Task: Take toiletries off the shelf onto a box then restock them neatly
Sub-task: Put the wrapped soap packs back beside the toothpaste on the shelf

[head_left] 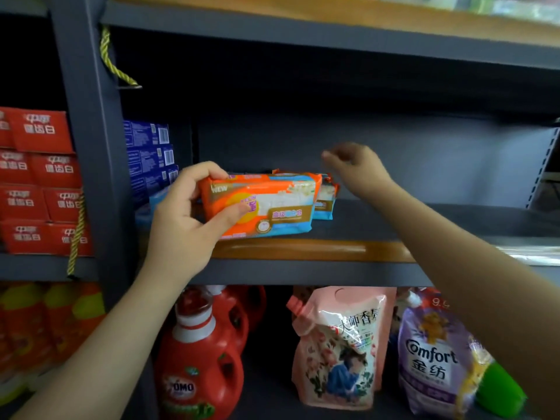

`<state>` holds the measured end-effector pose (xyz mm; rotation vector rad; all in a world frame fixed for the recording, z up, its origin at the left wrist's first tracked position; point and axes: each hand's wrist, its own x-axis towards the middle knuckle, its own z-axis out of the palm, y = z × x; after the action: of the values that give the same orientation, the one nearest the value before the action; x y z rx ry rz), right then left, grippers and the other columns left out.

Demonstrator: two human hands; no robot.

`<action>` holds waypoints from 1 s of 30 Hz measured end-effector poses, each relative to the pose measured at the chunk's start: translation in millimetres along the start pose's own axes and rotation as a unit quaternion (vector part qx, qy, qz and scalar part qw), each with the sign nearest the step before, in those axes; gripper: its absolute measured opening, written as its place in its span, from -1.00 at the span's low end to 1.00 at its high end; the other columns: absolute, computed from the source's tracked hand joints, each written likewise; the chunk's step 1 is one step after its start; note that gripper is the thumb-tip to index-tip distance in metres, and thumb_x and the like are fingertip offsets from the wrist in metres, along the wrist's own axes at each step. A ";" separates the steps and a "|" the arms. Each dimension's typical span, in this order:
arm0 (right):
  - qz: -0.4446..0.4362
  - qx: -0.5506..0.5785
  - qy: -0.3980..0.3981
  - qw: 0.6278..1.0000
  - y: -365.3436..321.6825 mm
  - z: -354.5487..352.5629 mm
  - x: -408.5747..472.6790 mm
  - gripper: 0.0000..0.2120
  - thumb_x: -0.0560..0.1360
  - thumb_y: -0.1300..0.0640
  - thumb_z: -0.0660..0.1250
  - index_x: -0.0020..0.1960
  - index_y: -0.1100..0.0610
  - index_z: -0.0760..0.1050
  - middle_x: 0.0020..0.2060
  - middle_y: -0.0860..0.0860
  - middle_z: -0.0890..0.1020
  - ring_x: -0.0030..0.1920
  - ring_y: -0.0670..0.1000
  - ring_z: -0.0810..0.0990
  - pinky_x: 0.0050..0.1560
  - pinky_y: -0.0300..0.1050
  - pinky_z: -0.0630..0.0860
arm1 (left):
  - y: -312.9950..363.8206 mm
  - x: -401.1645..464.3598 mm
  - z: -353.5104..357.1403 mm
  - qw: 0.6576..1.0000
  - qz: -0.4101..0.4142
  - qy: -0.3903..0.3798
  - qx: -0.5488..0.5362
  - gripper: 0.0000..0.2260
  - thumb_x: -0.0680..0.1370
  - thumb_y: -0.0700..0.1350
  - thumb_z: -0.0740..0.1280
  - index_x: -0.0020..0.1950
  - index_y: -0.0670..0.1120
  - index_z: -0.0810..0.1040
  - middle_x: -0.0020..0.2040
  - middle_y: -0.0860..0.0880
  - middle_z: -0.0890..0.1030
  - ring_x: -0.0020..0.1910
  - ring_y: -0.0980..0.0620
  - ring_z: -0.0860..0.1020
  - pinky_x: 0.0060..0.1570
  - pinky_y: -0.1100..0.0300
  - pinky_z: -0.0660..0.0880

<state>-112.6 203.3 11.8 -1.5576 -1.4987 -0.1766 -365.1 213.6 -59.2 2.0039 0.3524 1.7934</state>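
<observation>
The soap pack [260, 204] is a soft rectangular packet wrapped in orange film, with a white bar pictured across its front, a yellow circle at its left end, a brown label band with white characters, a pale blue strip along the bottom and "NEW" printed at the top left corner. It stands on its long edge at the front edge of the middle shelf [394, 222], towards the shelf's left end. The left hand [185, 219] grips its left end, fingers curled over the top and thumb pressed on the front face. Just behind it, further back on the shelf, a second matching pack [325, 201] shows its right end. The right hand [354, 168] hangs above and behind the packs, apart from them, fingers loosely curled and holding nothing.

At the shelf's back left corner stands a stack of blue boxes [150, 153] with barcodes facing out, and a pale blue packet [151, 204] lies in front of them. In the bay to the left, red cartons [39, 183] with white characters are stacked in rows. On the lower shelf stand a red OMO detergent bottle [200, 359], a pink floral refill pouch [339, 347] and a purple Comfort pouch [433, 356].
</observation>
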 end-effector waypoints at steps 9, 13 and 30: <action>-0.152 0.064 -0.247 0.955 -40.0 -49.3 -53.2 -0.61 0.31 0.00 0.42 0.11 -0.08 0.43 -0.04 -0.21 0.56 -0.06 -0.28 0.58 -0.06 -0.39 0.51 | 16.5 4.6 46.3 0.997 0.022 -0.052 0.046 -0.60 0.40 0.12 0.42 0.14 0.32 0.32 0.06 0.37 0.44 0.06 0.33 0.49 -0.15 0.49 0.46; -0.079 0.055 -0.145 0.985 -6.6 -55.4 -39.0 -0.71 0.40 0.19 0.43 0.09 0.04 0.46 -0.10 -0.14 0.56 -0.13 -0.18 0.59 0.01 -0.22 0.58 | -3.6 6.7 41.2 0.960 0.125 -0.053 0.243 -0.62 0.52 0.05 0.26 0.29 -0.04 0.40 0.18 -0.02 0.49 0.14 0.11 0.45 0.11 0.34 0.38; -0.052 -0.269 -0.136 0.952 19.1 22.9 13.1 -0.48 0.40 -0.07 0.42 0.29 0.04 0.38 0.29 0.09 0.33 0.32 0.12 0.29 0.23 0.07 0.42 | -26.6 0.1 32.6 0.862 0.205 -0.106 0.451 -0.65 0.53 -0.02 0.17 0.19 -0.18 0.55 0.11 -0.15 0.59 0.11 -0.14 0.55 0.25 -0.04 0.36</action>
<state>-104.3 231.7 -1.9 -1.9933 -1.8556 -0.4818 -330.5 232.2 -74.1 3.0892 0.8764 1.7760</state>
